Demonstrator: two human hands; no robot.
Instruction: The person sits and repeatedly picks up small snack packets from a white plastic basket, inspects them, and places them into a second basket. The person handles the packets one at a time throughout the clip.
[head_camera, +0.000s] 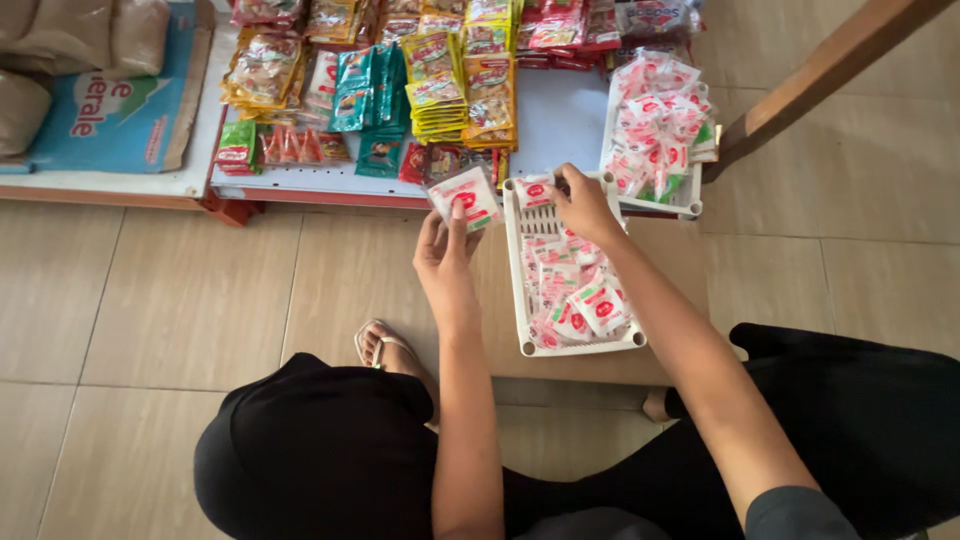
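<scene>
Squatting on a tiled floor (180, 300) in front of a low white shelf board (560, 125), knees apart, so both arms reach forward without stretching.

Along the board's back edge and toward its left corner: snack packets (440, 70) in overlapping rows, green, yellow and red, laid shingle-fashion so each kind shows its face. At the board's right corner, a white slotted basket (690, 205) heaped with small red-and-white sachets (655, 120), kept together there rather than loose among the rows.

Off the board's front edge, on a low brown surface (590, 365), a second white slotted tray (525, 345), long side running away from the body, close enough for either arm. Inside, a loose scatter of the same red-and-white sachets, thickest toward the near end (585, 305), bare slats showing at the far end.

Right hand (585, 205) at the tray's far edge, fingers closed around a sachet (533, 192) there, pinched at its side so it lifts flat.

Left hand (445, 250) raised just left of the tray, below the board's front edge, thumb and fingers clamped on a small stack of sachets (465, 195), faces upward and squared, apparently gathered as a bundle.

Sandalled foot (385, 345) planted under the left forearm.
</scene>
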